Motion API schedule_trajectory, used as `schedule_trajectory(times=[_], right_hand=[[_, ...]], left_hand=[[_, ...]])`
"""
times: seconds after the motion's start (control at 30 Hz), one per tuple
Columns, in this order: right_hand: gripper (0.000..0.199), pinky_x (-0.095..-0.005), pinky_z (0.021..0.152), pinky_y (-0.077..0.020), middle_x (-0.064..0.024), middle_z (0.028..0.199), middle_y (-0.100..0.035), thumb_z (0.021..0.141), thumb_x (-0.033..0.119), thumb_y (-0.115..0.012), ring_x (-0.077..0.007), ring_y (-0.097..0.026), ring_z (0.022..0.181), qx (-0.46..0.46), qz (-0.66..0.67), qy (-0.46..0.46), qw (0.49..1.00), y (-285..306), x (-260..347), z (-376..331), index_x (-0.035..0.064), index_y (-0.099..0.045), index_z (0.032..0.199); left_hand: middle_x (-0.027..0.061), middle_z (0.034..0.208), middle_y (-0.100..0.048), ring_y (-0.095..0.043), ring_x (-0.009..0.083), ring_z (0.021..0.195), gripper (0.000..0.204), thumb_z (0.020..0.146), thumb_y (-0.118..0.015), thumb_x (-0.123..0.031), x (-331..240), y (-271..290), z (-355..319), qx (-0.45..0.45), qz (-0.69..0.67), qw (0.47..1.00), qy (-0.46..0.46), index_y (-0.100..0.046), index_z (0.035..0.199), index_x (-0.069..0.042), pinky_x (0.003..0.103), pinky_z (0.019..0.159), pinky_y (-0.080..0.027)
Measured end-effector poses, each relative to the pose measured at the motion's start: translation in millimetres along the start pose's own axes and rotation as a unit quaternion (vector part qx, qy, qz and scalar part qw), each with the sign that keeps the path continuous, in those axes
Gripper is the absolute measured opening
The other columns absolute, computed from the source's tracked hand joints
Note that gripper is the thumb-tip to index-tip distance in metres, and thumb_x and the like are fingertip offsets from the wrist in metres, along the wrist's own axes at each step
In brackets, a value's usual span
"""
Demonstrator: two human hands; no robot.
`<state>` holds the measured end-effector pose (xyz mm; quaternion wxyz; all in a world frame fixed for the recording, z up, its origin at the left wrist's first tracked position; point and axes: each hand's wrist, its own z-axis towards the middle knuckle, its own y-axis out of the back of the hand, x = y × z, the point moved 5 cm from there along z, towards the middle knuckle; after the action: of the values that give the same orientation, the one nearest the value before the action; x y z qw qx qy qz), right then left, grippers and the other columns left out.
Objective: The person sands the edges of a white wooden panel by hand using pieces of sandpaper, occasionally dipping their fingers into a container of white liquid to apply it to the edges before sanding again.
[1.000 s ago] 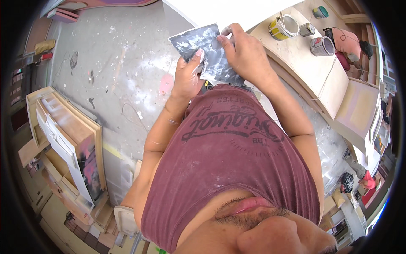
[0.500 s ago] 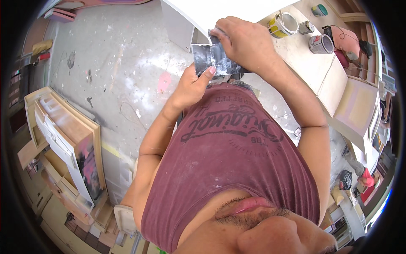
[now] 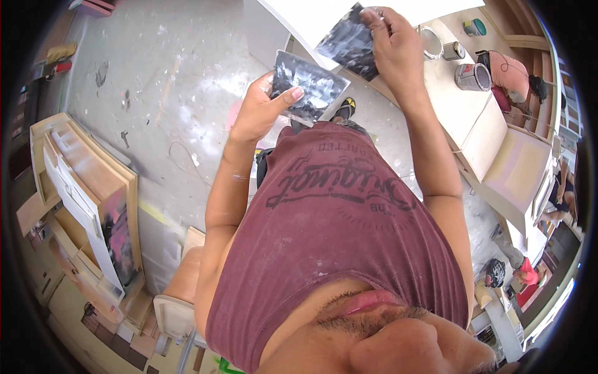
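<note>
My left hand (image 3: 256, 112) grips a dark, flat, rectangular putty spreader (image 3: 319, 78) smeared with white filler, its thumb lying on the face. Farther out and to the right, my right hand (image 3: 398, 53) is closed on a second dark putty spreader (image 3: 349, 38), also streaked white. A narrow gap separates the two spreaders. The right one overlaps the edge of a large white panel (image 3: 299, 15) in the picture; whether it touches the panel I cannot tell.
A pale bench (image 3: 464, 115) on the right carries an open bucket (image 3: 432, 42), a small can (image 3: 453, 51) and an open tin (image 3: 472, 77). Beyond it a person in pink (image 3: 507, 71) bends over. Wooden cabinet pieces (image 3: 93, 206) stand at left on the stained floor (image 3: 168, 81).
The two spreaders were together and have come apart. My right hand has moved outward and right with its spreader; my left hand has shifted slightly left, its spreader's smeared face now showing.
</note>
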<state>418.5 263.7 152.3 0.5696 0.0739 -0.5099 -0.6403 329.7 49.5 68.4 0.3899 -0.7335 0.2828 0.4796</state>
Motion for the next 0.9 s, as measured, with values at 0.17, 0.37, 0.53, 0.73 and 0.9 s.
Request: schedule_trajectory(times=[0.17,0.37,0.53,0.73,0.9], right_hand=[[0.026,-0.0272,0.066,-0.047,-0.002,0.078,-0.065,0.095,0.022,-0.061,-0.0075,-0.055,0.071,0.177,0.325,-0.211,0.905,-25,9,-30,-0.0002,-0.069,0.106],[0.026,-0.0258,0.075,-0.0487,-0.0037,0.092,-0.068,0.094,0.016,-0.062,-0.0085,-0.058,0.081,0.216,0.412,-0.165,0.87,-24,19,-44,-0.0016,-0.064,0.112],[0.027,-0.0326,0.075,-0.0501,-0.0159,0.088,-0.068,0.096,0.018,-0.056,-0.024,-0.065,0.076,0.357,0.256,-0.078,0.895,-19,34,-49,0.0027,-0.063,0.117],[0.03,-0.0325,0.073,-0.0488,-0.0131,0.082,-0.068,0.098,0.024,-0.054,-0.0211,-0.062,0.073,0.357,0.228,-0.047,0.905,-20,25,-45,0.0014,-0.063,0.114],[0.031,-0.0239,0.072,-0.0455,-0.0022,0.083,-0.065,0.099,0.025,-0.055,-0.0069,-0.054,0.077,0.19,0.304,-0.18,0.916,-18,1,-22,-0.0015,-0.065,0.11]], left_hand=[[0.0061,0.097,-0.066,-0.061,0.0091,0.087,0.027,0.093,-0.065,-0.017,1,-1,10,-0.06,-0.02,0.997,-0.035,-0.059,0.11,0.004,0.025,0.079,-0.052],[0.0055,0.099,-0.065,-0.059,0.0091,0.083,0.037,0.091,-0.067,-0.021,-16,3,10,-0.023,0.067,0.997,-0.032,-0.057,0.116,0.004,0.024,0.075,-0.05],[0.0044,0.097,-0.064,-0.058,0.008,0.083,0.038,0.09,-0.068,-0.021,-36,10,12,0.015,0.13,0.99,-0.052,-0.058,0.116,0.004,0.024,0.077,-0.049],[0.0051,0.099,-0.065,-0.058,0.0088,0.088,0.037,0.09,-0.068,-0.021,-47,22,12,0.032,0.148,0.987,-0.058,-0.059,0.115,0.004,0.025,0.081,-0.049],[0.0031,0.097,-0.065,-0.057,0.008,0.087,0.03,0.092,-0.066,-0.019,-32,31,0,-0.014,-0.027,0.996,-0.086,-0.06,0.111,0.003,0.025,0.081,-0.048]])
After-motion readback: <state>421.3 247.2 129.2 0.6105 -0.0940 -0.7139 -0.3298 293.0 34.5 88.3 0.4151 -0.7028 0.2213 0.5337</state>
